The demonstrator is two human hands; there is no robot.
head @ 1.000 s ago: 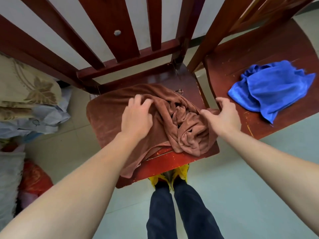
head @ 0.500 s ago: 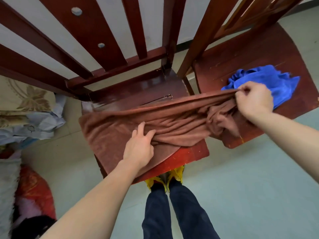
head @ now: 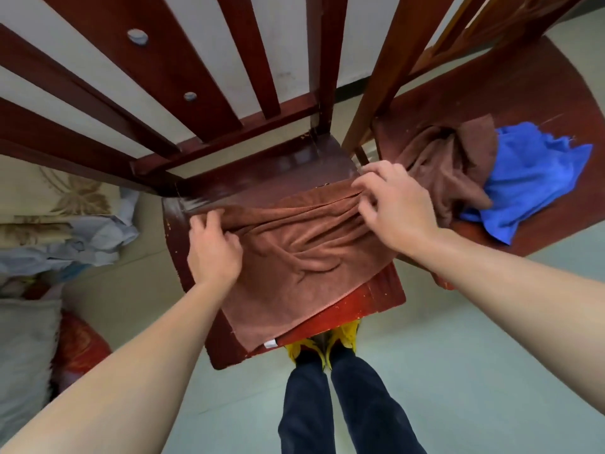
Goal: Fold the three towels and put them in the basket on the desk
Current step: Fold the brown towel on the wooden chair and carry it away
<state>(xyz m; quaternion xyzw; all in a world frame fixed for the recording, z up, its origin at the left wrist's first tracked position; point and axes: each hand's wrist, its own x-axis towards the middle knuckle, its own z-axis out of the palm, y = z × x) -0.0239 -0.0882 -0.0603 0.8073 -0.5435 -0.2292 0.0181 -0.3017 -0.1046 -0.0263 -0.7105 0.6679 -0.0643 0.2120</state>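
While left hand and right hand pinch it, the brown towel lies flatter.

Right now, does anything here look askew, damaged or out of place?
Yes. The spread brown towel lies skewed on the near chair seat, one corner at its front edge, creased between the left hand and right hand. The crumpled brown towel lies heaped partly over the blue towel. The seat's edge paint is chipped.

Fingertips of the left hand curl out of sight into the far fold of the brown towel; whether the right hand pinches that edge is unclear. A second brown towel hides the left part of the blue towel.
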